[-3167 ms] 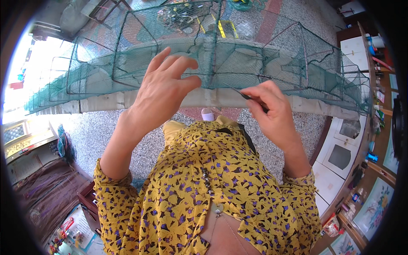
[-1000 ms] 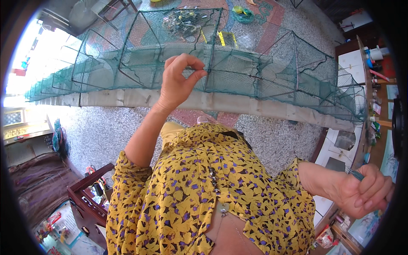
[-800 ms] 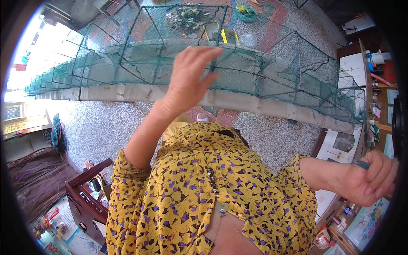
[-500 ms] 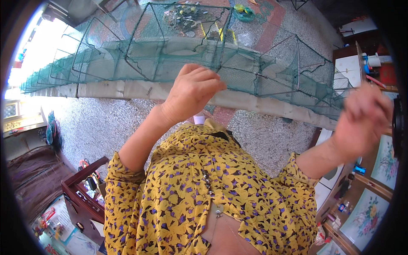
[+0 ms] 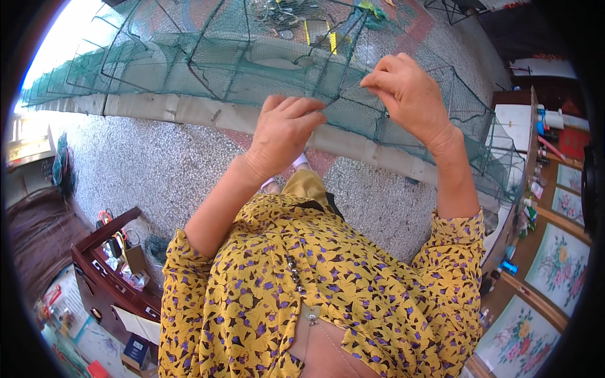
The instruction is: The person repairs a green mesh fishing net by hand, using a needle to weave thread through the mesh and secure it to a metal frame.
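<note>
A long green mesh net trap (image 5: 265, 72) with dark wire frames stretches across in front of me. My left hand (image 5: 280, 135) is at its near side, thumb and fingers pinched together by a frame's lower corner; whether it grips mesh or cord there is too small to see. My right hand (image 5: 413, 101) is raised over the net, to the right of my left. Its thumb and forefinger are pressed together, pointing left, and anything thin between them cannot be made out.
Under the net runs a long pale ledge (image 5: 164, 107). Beyond it are a yellow-edged box (image 5: 318, 34) and a green bag (image 5: 375, 14) on the floor. A dark red wooden cabinet (image 5: 104, 258) stands at lower left, and flower-decorated panels (image 5: 558, 264) line the right.
My right hand has swung from the far right inward, to above the net near my left hand. My left hand stays pinched at the net. The view has shifted slightly.
</note>
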